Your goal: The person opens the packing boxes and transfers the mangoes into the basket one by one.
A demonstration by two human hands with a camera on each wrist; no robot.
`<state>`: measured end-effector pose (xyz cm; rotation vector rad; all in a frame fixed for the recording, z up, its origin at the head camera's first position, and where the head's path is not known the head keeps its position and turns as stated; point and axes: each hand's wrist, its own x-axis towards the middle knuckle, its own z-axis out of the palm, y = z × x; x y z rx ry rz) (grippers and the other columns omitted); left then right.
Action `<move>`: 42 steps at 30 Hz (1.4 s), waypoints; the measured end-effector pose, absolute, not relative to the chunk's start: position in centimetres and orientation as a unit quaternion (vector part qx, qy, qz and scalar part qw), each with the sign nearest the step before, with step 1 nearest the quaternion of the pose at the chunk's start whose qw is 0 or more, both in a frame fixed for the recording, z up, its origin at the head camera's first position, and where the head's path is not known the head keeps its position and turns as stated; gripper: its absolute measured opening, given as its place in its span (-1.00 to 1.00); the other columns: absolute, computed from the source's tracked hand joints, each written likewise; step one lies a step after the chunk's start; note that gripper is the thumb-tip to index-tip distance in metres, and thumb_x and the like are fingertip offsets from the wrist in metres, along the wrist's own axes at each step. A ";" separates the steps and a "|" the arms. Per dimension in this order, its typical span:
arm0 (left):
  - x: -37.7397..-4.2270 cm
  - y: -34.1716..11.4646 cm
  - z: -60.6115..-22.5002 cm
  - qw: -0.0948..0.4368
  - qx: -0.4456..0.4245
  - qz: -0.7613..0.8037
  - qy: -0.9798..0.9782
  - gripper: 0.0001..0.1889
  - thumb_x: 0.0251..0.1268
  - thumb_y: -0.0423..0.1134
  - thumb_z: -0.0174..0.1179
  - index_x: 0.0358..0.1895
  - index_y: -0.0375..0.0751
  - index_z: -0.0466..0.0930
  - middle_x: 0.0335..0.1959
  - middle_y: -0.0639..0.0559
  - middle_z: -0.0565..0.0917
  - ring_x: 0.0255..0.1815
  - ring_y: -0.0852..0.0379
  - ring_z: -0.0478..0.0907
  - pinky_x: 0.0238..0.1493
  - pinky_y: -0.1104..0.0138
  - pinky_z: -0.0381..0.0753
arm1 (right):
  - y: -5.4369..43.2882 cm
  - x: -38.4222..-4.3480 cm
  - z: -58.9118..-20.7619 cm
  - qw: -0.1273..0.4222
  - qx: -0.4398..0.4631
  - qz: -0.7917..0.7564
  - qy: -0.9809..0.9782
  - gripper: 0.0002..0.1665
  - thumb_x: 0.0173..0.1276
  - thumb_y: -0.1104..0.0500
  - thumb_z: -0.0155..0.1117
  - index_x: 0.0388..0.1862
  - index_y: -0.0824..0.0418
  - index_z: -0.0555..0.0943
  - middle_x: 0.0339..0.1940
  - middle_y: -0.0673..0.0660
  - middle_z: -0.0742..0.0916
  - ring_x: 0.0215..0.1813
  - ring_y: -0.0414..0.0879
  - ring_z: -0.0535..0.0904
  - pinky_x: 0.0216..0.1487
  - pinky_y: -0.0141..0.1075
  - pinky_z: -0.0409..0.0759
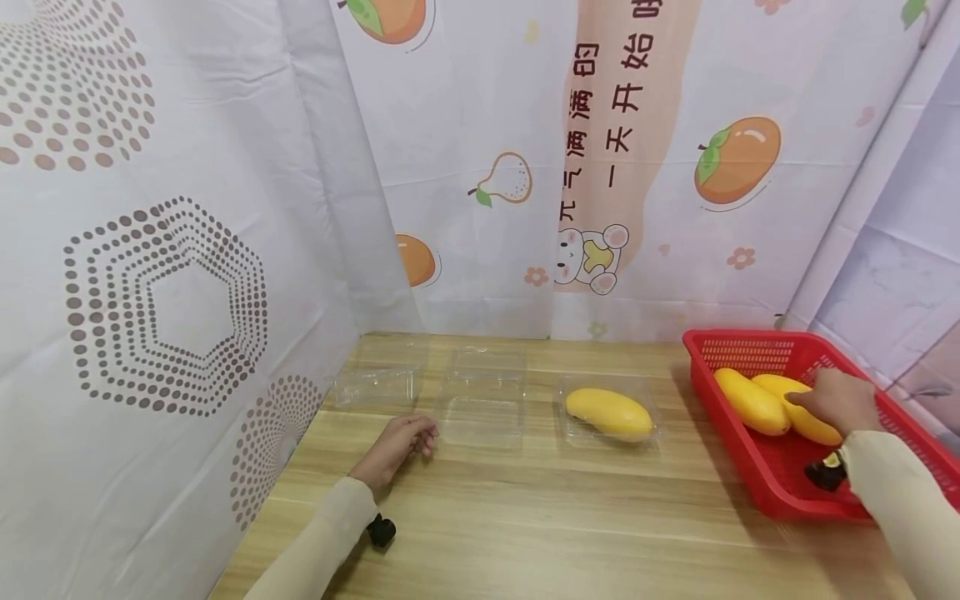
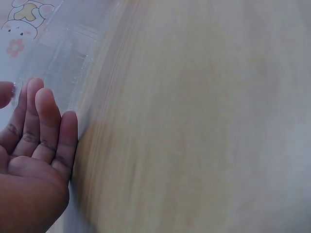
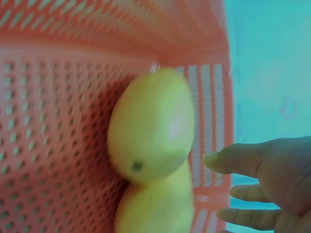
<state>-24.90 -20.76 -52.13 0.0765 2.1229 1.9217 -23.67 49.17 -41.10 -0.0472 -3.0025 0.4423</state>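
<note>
My left hand (image 1: 399, 448) rests low at the table beside a clear plastic clamshell box (image 1: 480, 421), its fingers loosely bent and holding nothing. In the left wrist view the left hand (image 2: 36, 150) shows its palm, fingertips close to the clear plastic. Over the red basket (image 1: 780, 505) reaches my right hand (image 1: 846, 402), thumb and fingers spread beside two yellow mangoes (image 1: 752, 402). The right wrist view has the nearer mango (image 3: 153, 126) left of the right hand (image 3: 277, 179), with a gap between them.
Another mango (image 1: 609, 414) lies in a clear box (image 1: 570, 433) at the middle right of the wooden table (image 1: 525, 533). A further clear box (image 1: 375, 387) stands at the back left. Printed curtains (image 1: 480, 250) hang behind and along the sides.
</note>
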 end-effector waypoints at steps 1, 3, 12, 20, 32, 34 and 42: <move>-24.9 -20.8 -52.2 0.138 0.027 0.664 0.734 -0.66 0.59 -0.19 0.08 -0.06 -0.51 0.61 -0.33 -0.10 0.63 -0.35 0.11 0.56 -0.25 0.33 0.63 | 48.7 -23.8 -40.9 0.059 -0.006 0.146 -0.988 -0.39 0.26 0.03 0.47 -0.19 0.64 0.58 -0.35 0.50 0.68 -0.32 0.36 0.55 -0.21 0.31 0.41; -25.0 -20.8 -52.2 0.140 0.031 0.662 0.735 -0.65 0.60 -0.17 0.07 -0.06 -0.51 0.60 -0.31 -0.10 0.63 -0.34 0.11 0.57 -0.24 0.34 0.64 | 47.7 -24.1 -40.3 0.063 0.007 0.152 -0.986 -0.24 0.27 0.03 0.49 0.06 0.71 0.51 -0.11 0.63 0.66 -0.17 0.49 0.55 -0.10 0.40 0.41; -24.8 -21.0 -52.4 0.150 0.052 0.648 0.745 -0.64 0.61 -0.14 0.09 -0.12 -0.46 0.63 -0.33 -0.06 0.64 -0.34 0.10 0.57 -0.22 0.33 0.64 | 42.3 -24.6 -38.8 0.069 0.054 0.184 -0.979 -0.17 0.31 -0.01 0.49 0.25 0.63 0.47 0.05 0.60 0.64 -0.03 0.45 0.57 0.01 0.41 0.51; -24.7 -20.4 -52.5 0.168 0.115 0.618 0.759 -0.64 0.48 -0.07 0.28 -0.10 -0.40 0.69 -0.30 -0.10 0.70 -0.32 0.08 0.61 -0.17 0.27 0.67 | 37.5 -24.3 -38.2 0.078 0.097 0.186 -0.975 -0.28 0.28 0.05 0.53 0.23 0.51 0.57 0.05 0.51 0.69 -0.01 0.36 0.60 0.03 0.35 0.57; -24.6 -16.1 -52.1 0.194 0.171 0.591 0.764 -0.70 0.55 -0.14 0.20 -0.11 -0.37 0.72 -0.29 -0.08 0.71 -0.34 0.11 0.60 -0.22 0.29 0.66 | 31.3 -24.1 -39.4 0.091 0.196 0.192 -0.957 -0.65 0.26 0.22 0.50 -0.06 0.43 0.72 -0.19 0.27 0.79 -0.20 0.16 0.68 -0.11 0.12 0.69; -24.6 -15.2 -51.9 0.200 0.174 0.585 0.766 -0.70 0.56 -0.15 0.19 -0.11 -0.37 0.73 -0.27 -0.10 0.71 -0.33 0.12 0.61 -0.22 0.29 0.67 | 30.4 -24.0 -39.6 0.089 0.212 0.196 -0.953 -0.71 0.26 0.23 0.50 -0.11 0.40 0.74 -0.19 0.26 0.79 -0.15 0.17 0.69 -0.07 0.14 0.68; -24.7 -12.2 -51.2 0.213 0.181 0.568 0.774 -0.72 0.56 -0.12 0.19 -0.09 -0.30 0.75 -0.23 -0.09 0.74 -0.31 0.09 0.64 -0.19 0.25 0.68 | 27.4 -23.5 -40.4 0.062 0.248 0.199 -0.946 -0.72 0.24 0.20 0.57 -0.14 0.33 0.75 -0.24 0.15 0.79 -0.20 0.08 0.66 -0.08 0.02 0.70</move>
